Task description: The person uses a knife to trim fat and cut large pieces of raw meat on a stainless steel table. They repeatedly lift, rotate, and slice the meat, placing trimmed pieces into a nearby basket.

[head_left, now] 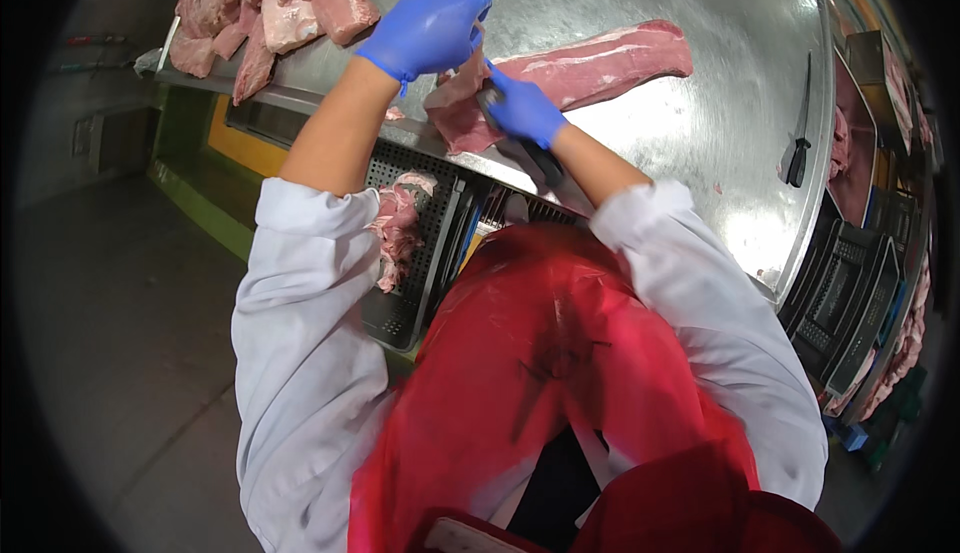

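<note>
A long pink slab of meat (610, 65) with a pale fatty streak lies across the steel table, its near left end at the front edge. My left hand (428, 35), in a blue glove, is closed on a strip of meat (466, 83) at that end and pulls it up off the slab. Just to its right, my blue-gloved right hand (528, 110) grips a dark-handled tool (543, 164) with a greyish metal part against the meat. Blur and my fingers hide the tool's exact kind.
Several cut meat pieces (290, 8) are piled at the table's (720, 133) far left. A black-handled knife (799, 143) lies near the right edge. Below the front edge, a black perforated crate (400, 318) holds trimmings (398, 238). Black crates (838, 293) stand to the right.
</note>
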`<state>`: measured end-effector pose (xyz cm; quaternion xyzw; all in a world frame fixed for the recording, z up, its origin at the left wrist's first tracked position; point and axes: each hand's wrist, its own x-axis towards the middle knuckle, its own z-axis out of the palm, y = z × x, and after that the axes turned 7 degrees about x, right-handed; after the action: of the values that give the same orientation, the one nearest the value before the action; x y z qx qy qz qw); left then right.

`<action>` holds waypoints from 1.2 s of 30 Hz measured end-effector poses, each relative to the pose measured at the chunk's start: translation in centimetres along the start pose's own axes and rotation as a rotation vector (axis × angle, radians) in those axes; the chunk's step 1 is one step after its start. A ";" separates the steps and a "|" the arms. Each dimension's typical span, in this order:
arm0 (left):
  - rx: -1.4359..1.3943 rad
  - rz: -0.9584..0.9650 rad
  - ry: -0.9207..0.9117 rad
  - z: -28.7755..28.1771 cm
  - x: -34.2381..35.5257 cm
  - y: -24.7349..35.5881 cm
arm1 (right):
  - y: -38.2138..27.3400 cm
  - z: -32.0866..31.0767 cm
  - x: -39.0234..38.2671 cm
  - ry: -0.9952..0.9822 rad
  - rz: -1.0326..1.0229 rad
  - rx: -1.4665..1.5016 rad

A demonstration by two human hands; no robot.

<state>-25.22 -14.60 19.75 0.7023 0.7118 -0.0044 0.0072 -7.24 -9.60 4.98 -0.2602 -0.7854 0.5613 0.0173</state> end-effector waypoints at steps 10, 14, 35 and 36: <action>0.001 0.037 0.307 -9.2 -3.2 -1.3 | -4.0 3.0 -4.7 -0.308 0.045 0.186; -0.230 0.076 0.558 -17.0 2.0 5.9 | -5.1 3.6 -4.0 -0.392 0.033 0.262; -0.482 0.217 0.290 14.9 8.2 40.5 | 20.5 -25.3 -45.9 0.657 0.315 0.114; -0.427 0.207 0.256 15.1 11.0 41.6 | 20.8 -25.0 -44.9 0.559 0.333 0.038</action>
<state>16.32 -3.25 4.67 0.7486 0.6163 0.2355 0.0654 47.62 -2.11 7.52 -0.5289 -0.6864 0.4778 0.1448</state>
